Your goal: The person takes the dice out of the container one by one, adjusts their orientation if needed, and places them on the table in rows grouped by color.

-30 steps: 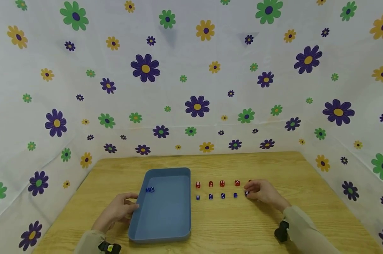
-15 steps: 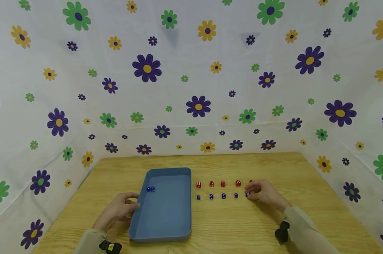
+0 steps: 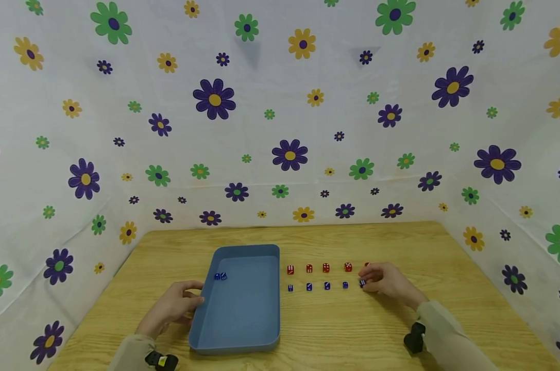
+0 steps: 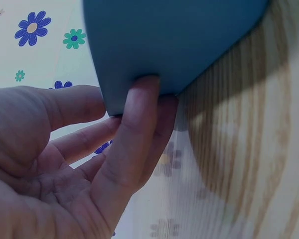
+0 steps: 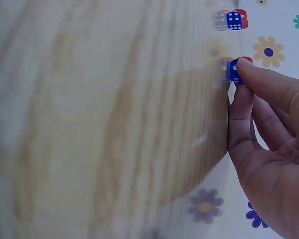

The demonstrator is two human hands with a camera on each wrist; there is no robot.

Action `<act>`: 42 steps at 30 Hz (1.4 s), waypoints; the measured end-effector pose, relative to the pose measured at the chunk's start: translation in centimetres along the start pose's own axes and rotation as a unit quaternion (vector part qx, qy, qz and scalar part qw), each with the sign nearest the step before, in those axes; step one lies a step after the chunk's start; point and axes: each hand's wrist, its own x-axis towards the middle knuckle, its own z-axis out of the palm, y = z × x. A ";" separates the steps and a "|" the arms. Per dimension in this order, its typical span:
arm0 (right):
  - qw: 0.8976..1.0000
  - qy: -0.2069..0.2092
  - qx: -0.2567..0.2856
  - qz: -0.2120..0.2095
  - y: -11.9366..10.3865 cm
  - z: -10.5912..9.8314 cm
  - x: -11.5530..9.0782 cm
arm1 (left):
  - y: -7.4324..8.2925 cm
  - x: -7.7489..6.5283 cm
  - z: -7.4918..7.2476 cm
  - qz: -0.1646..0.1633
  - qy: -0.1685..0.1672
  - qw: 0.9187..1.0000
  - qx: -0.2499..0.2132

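A blue tray (image 3: 270, 342) lies on the table, left of centre in the head view. At its left side my left hand (image 3: 174, 308) holds the edge; in the left wrist view the thumb is at the rim and curled fingers (image 4: 139, 114) press the outer wall. On the right, my right hand (image 3: 388, 283) pinches a blue die (image 5: 234, 71) at the end of the front row, thumb and fingertip right on it. Behind it, a red die (image 3: 367, 265) is mostly hidden by the fingers.
Left of the right hand, several blue dice (image 3: 327, 286) form a front row and several red dice (image 3: 326, 267) a back row. Two blue dice (image 3: 223, 276) sit inside the tray. A flower-patterned sheet (image 3: 289, 175) surrounds the wooden table (image 3: 335, 330).
Hardly anything differs. The head view shifts slightly; both hands stay in place, the left at the tray and the right at the blue die.
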 end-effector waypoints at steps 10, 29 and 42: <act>0.998 -0.019 0.061 -0.023 0.0 -1.0 -0.4 | -0.1 0.0 -0.1 -0.007 -0.002 1.000 -0.006; 0.997 -0.035 0.062 -0.023 -2.0 0.4 -0.2 | 0.0 -0.3 -0.3 -0.012 0.000 1.000 0.003; 0.993 -0.069 0.088 -0.039 -5.0 4.3 1.1 | 0.3 -0.3 -0.2 -0.007 0.000 1.000 0.001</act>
